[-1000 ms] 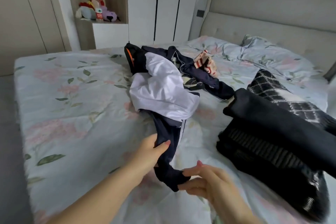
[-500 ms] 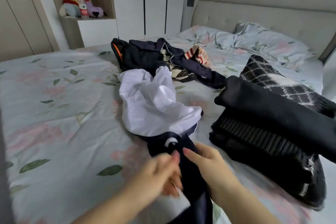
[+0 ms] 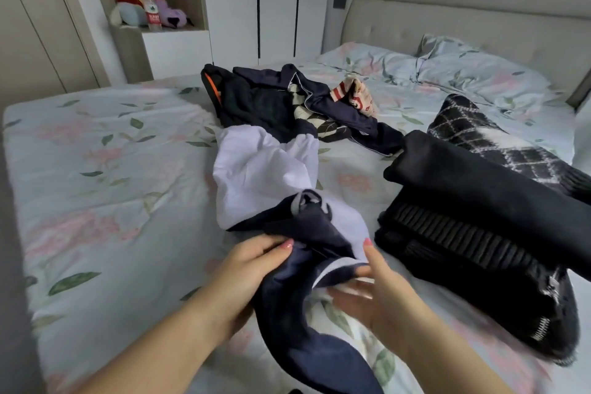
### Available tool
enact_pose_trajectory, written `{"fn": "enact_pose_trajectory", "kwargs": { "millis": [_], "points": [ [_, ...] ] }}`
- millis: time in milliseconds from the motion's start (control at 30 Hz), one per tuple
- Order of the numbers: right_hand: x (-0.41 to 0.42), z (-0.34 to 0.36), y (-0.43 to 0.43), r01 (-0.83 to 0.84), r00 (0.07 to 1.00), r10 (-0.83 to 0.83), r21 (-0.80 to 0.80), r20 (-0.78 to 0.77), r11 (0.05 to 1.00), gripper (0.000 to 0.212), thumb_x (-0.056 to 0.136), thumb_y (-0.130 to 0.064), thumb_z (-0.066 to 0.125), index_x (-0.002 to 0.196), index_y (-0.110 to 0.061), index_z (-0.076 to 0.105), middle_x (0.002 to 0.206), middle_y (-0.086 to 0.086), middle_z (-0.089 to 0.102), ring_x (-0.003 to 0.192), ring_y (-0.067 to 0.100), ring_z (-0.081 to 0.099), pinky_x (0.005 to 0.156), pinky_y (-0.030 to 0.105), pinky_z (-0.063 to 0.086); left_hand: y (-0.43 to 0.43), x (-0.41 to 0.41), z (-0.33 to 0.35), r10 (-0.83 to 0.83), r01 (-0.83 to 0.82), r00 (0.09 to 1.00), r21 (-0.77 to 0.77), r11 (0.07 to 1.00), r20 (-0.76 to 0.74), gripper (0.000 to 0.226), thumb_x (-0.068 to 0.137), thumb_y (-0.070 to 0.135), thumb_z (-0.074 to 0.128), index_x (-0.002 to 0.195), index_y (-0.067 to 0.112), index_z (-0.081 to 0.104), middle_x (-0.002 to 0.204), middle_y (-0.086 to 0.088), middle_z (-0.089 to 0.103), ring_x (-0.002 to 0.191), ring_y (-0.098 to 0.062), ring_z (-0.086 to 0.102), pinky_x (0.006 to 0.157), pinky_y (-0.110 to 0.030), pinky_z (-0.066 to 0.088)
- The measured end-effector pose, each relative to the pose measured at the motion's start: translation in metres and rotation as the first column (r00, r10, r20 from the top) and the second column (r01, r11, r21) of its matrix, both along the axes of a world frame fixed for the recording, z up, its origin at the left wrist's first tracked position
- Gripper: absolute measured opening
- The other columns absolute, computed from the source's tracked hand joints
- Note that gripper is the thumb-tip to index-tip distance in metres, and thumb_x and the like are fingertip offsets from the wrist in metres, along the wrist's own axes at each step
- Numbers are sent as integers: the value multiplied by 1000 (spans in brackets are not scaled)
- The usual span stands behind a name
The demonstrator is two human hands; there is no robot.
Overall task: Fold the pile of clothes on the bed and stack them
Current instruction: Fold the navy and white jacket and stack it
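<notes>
Light is soft, even and rather dim; its source is out of view. Faint shadow lies under the stack (image 3: pixel 479 233) right of the right hand (image 3: pixel 380 294), whose fingers smear with motion. The garment (image 3: pixel 303 329) gripped by the left hand (image 3: pixel 249 269) blurs below it. Far left of that hand, the bed (image 3: pixel 96 169) edge bows.

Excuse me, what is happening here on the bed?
A person is sorting laundry on the bed. The left hand grips a navy and white garment, and the right hand lies open against its white-trimmed edge. The garment is not yet folded. A pile of unfolded clothes lies behind it, and a stack of folded dark clothes sits to the right.
</notes>
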State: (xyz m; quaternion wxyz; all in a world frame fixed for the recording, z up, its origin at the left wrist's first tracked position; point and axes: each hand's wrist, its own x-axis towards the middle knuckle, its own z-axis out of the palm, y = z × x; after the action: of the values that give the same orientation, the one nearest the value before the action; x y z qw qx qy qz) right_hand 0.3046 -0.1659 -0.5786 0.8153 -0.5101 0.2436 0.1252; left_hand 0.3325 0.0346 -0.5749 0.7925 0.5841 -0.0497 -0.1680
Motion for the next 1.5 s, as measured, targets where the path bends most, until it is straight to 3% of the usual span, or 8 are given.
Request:
{"fn": "enact_pose_trajectory", "kwargs": {
  "millis": [167,367,433,567,733,967,1200,1500],
  "points": [
    [17,-7,-5,256,939,-288,173,190,951,29,89,-13,62,116,-4,57,104,15,64,83,21,67,70,35,56,0,-15,11,-308,300,946,88,950,101,27,75,29,75,102,25,78,105,-2,75,101,-11,70,82,-17,51],
    [7,26,-20,78,914,-129,143,386,987,46,87,-15,67,132,-14,55,126,15,66,113,32,66,79,37,59,7,-17,21,34,-397,618,275,876,785,60,54,35,84,104,50,55,98,12,65,81,1,61,71,-14,47],
    [-2,35,-16,2,901,-65,145,429,989,51,83,-19,70,132,-16,56,125,13,67,111,30,67,78,35,58,2,-17,26,119,-415,595,177,893,795,73,58,33,87,119,53,52,113,22,63,98,3,64,78,-13,51],
    [-17,42,-4,-161,861,96,89,500,983,52,82,-10,74,130,-18,58,130,13,64,117,33,63,88,38,57,5,-3,21,353,-531,780,247,810,517,24,104,12,43,85,19,56,54,13,61,53,0,64,46,-14,50],
    [-24,41,3,-162,875,103,85,474,983,43,91,-10,61,133,-14,53,128,13,65,116,32,64,87,38,57,33,6,31,257,-748,440,194,635,860,32,75,37,71,104,29,58,146,-8,37,142,-8,31,114,-21,28],
    [-10,34,-11,228,878,-1,-416,479,880,33,90,-36,64,123,-42,60,127,-14,64,118,5,59,95,25,46,36,10,38,327,-668,625,269,694,709,48,82,61,59,58,24,40,55,6,41,54,-3,40,51,-13,31],
    [-8,21,-25,134,748,549,-895,373,425,88,77,3,71,124,-65,43,130,-31,45,121,-7,48,99,15,42,28,8,36,286,-610,698,336,718,657,65,88,66,49,69,4,41,60,-13,33,53,-11,36,48,-18,27],
    [-20,27,-10,-117,555,761,-875,335,470,47,74,-8,68,110,-37,62,111,-11,68,110,14,64,99,43,47,36,17,27,515,-675,724,316,667,460,53,90,65,49,83,15,61,81,-8,64,71,-15,59,69,-32,46]
  ]
}}
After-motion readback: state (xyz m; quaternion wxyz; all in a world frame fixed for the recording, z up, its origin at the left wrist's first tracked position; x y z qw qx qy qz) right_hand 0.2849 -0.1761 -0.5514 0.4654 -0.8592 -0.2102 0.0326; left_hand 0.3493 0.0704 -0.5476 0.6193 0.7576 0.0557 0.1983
